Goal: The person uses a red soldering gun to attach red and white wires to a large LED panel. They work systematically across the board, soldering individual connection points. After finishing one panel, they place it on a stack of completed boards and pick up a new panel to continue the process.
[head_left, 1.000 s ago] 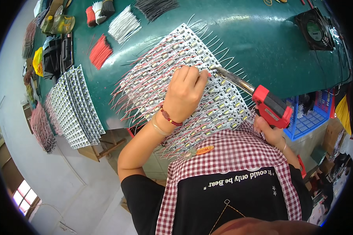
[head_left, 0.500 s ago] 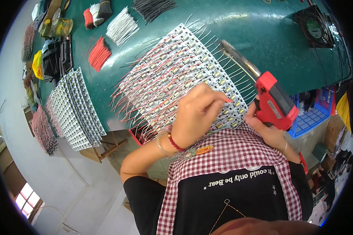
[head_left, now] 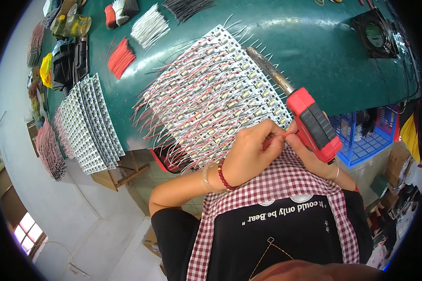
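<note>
My left hand is closed, pinching a red wire between thumb and fingertips. Close against it, my right hand grips a red and black soldering gun, and its thumb meets the end of the red wire. The gun's metal barrel points up and left, with its dark tip over the right edge of the circuit board panel. Rows of small components cover this white panel, and red and white wires stick out from it. My left hand hides its near edge.
A stack of similar boards stands at the left table edge. Bundles of red wires, white wires and black wires lie at the back. A black fan sits far right, above a blue crate.
My left hand has moved right and down with the red wire, meeting my right hand. The soldering gun has shifted left, its barrel now over the panel's right edge.
</note>
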### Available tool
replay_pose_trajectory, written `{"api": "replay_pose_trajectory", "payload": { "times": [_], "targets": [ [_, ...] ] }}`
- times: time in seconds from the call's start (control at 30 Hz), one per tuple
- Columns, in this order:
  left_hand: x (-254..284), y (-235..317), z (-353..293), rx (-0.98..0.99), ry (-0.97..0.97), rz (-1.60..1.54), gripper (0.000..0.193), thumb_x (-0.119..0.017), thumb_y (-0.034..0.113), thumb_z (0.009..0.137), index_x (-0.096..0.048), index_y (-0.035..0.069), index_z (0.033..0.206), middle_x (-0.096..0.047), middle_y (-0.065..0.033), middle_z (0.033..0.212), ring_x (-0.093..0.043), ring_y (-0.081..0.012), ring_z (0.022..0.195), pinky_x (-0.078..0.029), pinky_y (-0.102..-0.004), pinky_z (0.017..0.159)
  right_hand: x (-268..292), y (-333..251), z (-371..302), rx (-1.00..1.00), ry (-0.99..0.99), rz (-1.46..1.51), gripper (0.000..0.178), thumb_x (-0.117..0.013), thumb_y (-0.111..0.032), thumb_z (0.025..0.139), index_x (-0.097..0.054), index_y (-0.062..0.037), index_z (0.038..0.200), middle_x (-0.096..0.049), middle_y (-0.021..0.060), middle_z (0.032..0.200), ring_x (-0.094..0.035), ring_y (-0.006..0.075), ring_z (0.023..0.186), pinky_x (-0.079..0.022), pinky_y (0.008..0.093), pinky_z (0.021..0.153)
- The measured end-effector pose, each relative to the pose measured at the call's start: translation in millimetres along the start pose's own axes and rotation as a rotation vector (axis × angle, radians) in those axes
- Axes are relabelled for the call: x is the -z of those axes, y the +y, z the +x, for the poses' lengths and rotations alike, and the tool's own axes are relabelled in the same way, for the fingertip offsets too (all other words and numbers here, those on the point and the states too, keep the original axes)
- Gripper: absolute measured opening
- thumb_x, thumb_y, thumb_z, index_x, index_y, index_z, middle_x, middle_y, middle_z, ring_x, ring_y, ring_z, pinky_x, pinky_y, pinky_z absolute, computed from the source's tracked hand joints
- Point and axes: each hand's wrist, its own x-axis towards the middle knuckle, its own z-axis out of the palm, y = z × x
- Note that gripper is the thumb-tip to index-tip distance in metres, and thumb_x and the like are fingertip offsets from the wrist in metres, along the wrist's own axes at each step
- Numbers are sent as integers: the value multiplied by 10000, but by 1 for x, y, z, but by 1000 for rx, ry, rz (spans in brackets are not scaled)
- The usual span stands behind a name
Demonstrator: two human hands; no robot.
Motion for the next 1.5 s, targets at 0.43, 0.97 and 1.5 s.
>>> {"api": "replay_pose_trajectory", "payload": {
  "times": [0.43,0.97,1.5],
  "targets": [
    [0,-3,2,-206,71,230,83,-652,3,817,-643,0,899,-680,-132,764,-683,-247,665,-530,-304,571,4,-11,8,86,8,-109,396,-712,-35,792,-528,19,1138,-655,99,967,-652,144,826,-514,265,725],
    [67,-39,56,-656,238,965,267,-615,-56,668,-661,40,912,-451,-59,736,-478,-202,668,-413,-323,586,29,15,-18,-430,93,281,259,-588,-72,895,-528,27,1127,-596,48,726,-572,119,632,-489,275,619],
    [72,-44,60,-703,191,876,286,-607,-58,652,-653,26,922,-467,-69,752,-501,-222,682,-426,-332,625,29,47,-44,-398,-1,139,306,-699,-85,834,-607,-24,1120,-621,36,1009,-577,121,888,-477,285,776]
  ]
}}
